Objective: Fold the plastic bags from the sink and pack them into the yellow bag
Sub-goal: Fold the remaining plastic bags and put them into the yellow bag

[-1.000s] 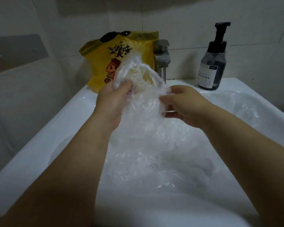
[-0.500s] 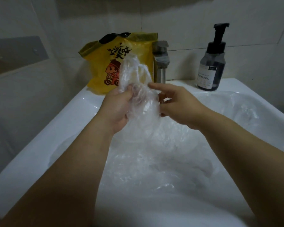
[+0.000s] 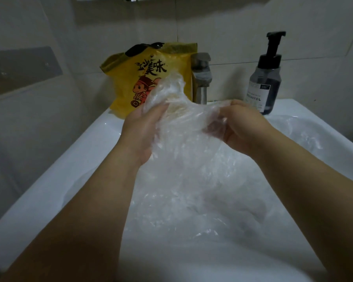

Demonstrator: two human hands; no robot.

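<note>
Sink [image 3: 65, 165] basin: crumpled plastic bags [image 3: 192, 204] cover floor. Forearms cross basin from near edge. Held clear bag [image 3: 177, 119], gripped by left hand [image 3: 140, 131] and right hand [image 3: 243, 129], screens lower front of yellow bag [image 3: 128, 86]. Yellow bag upright on back rim, just beside faucet [image 3: 201, 78]; its top reachable from above. Pump bottle [image 3: 264, 86] on back right rim; open gap between bottle and faucet. Wall close behind.

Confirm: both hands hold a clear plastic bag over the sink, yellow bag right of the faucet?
Wrong side: head view shows the yellow bag left of the faucet. Left hand and right hand do hold the clear plastic bag over the sink.
</note>
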